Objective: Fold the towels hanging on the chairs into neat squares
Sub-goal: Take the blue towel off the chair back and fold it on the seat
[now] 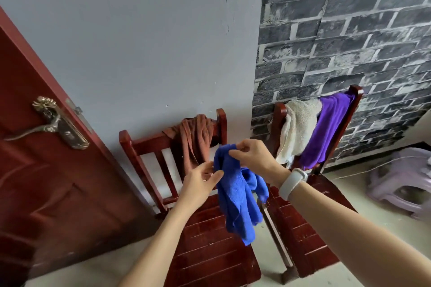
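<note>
1. The right hand is up in the air in front of the two chairs. Its fingers and thumb are curled and pinch the top of the blue towel.
2. The left hand is just below and to the left of the right hand. Its fingers pinch the left edge of the same blue towel, near the top.
3. The two hands are close together, with only a small bunch of blue cloth between them.
4. The blue towel is crumpled, not flat. Most of it hangs down from the hands, over the front of the left chair's seat and the gap between the chairs.
5. A pale wristband is on the right wrist.
6. The left chair is dark red wood. It stands behind and under the hands.
7. A brown towel hangs over the top rail of the left chair, right behind the hands.
8. The right chair is the same dark red wood, just beside the left one.
9. A white towel and a purple towel hang side by side on the back of the right chair, touching each other.
10. A dark red door with a metal door handle is on the left.
11. A pale purple plastic stool sits on the floor at the far right.
12. Behind the chairs, the wall is plain grey on the left and grey brick wallpaper on the right.
</note>
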{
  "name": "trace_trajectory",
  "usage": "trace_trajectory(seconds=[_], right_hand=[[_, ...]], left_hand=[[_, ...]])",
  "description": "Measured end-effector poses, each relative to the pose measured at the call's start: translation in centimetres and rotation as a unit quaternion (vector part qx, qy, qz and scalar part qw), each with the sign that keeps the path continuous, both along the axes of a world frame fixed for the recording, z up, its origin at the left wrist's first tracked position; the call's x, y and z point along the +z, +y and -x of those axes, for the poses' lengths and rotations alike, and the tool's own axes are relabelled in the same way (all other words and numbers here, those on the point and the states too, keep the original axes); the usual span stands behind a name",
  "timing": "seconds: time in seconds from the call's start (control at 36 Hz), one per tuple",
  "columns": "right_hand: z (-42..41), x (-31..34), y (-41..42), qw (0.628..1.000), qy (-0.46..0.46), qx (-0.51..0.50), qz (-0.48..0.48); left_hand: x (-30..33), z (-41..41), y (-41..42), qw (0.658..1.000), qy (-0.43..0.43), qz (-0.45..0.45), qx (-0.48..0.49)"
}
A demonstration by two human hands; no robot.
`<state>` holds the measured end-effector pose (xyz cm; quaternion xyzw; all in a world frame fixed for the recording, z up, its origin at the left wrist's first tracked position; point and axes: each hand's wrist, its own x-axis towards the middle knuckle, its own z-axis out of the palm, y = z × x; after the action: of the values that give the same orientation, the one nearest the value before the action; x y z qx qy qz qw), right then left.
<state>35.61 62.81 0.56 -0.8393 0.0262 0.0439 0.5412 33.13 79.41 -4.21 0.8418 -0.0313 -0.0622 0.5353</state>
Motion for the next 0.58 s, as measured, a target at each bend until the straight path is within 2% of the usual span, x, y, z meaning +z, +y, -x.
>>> trace_trajectory(seconds=[0.11, 0.31, 0.42, 0.47, 0.58], right_hand=[[0.4, -0.2, -0.4, 1.000, 0.008, 0.003, -0.021], [1.6, -1.9, -3.8, 0.997, 0.030, -0.055, -0.050], [2.5, -4.1, -5.8, 0.987, 0.116, -0.065, -0.092], [2.8, -4.8, -5.7, 0.984, 0.127, -0.061, -0.108], [2.9, -5.6, -5.0, 0.976, 0.128, -0.052, -0.169]], left_hand=[[0.3, -0.5, -1.1, 0.998, -0.044, 0.004, 0.049], [1.3, -2.1, -0.7, 0.980, -0.126, -0.118, 0.102], [1.9, -2.5, 0.2, 0.984, -0.109, -0.111, 0.089], [2.0, -2.6, -0.5, 0.989, -0.110, -0.069, 0.064], [2.1, -2.7, -2.0, 0.992, -0.087, -0.038, 0.088]])
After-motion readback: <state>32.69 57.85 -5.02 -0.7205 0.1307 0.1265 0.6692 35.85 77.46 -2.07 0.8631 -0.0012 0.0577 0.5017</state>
